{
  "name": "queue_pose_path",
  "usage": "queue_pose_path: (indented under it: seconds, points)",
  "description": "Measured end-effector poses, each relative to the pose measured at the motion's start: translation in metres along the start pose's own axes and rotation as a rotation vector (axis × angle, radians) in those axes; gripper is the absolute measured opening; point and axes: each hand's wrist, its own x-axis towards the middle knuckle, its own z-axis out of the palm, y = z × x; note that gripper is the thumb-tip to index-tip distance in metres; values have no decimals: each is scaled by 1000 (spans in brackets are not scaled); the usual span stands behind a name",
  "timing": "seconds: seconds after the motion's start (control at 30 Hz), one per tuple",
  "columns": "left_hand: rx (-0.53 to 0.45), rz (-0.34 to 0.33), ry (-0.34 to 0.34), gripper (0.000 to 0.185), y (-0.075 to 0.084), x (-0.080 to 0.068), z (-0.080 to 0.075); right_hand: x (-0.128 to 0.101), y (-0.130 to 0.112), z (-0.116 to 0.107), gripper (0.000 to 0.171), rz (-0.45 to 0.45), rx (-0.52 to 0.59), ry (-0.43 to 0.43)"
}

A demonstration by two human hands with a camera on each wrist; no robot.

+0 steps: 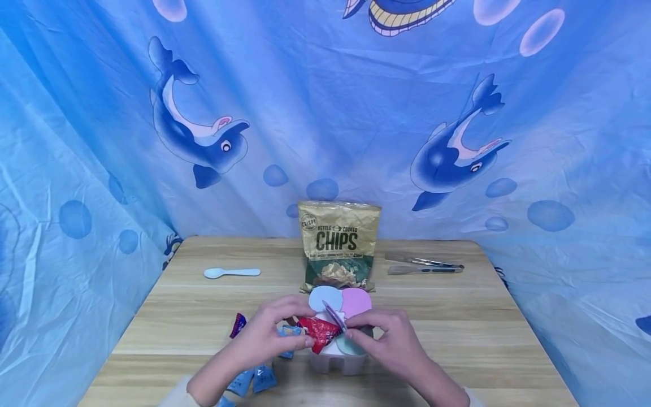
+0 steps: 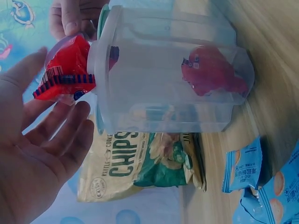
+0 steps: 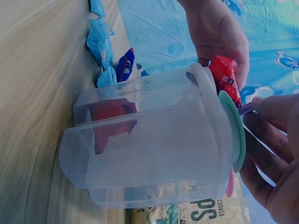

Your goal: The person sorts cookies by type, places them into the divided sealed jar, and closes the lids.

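A red snack packet (image 1: 319, 332) sits in the open mouth of one compartment of a clear plastic container (image 1: 337, 364), partly sticking out. My left hand (image 1: 267, 329) is at that packet, thumb and fingers spread around it and fingertips right at its edge. My right hand (image 1: 389, 337) pinches the raised purple lid (image 1: 333, 314) of the same compartment between thumb and forefinger. Blue (image 1: 325, 298), pink (image 1: 357, 301) and green lids (image 3: 237, 135) cover the other compartments. Through the clear wall in the left wrist view, another red packet (image 2: 208, 70) lies at the bottom.
Several blue snack packets (image 1: 264, 377) and a dark purple-blue packet (image 1: 237, 325) lie left of the container. Behind it stands a chips bag (image 1: 338, 243). A pale spoon (image 1: 232, 273) is at the back left, metal tongs (image 1: 426, 265) at the back right.
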Motion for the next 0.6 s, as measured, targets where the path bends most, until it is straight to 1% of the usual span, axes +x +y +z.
queue_pose_path:
  seconds: [0.1,0.23,0.33,0.47,0.6]
  points:
    - [6,25,5,38,0,-1,0,1,0,1,21,7,1,-2]
    - [26,71,37,35,1,1,4,1,0,0,22,13,-3,-5]
    - [45,80,57,32,2,2,8,1,0,0,22,16,-7,-7]
    - [55,64,77,28,3,3,14,1,0,0,19,5,-11,-2]
    - [81,70,100,28,1,6,20,0,1,1,17,-4,-5,1]
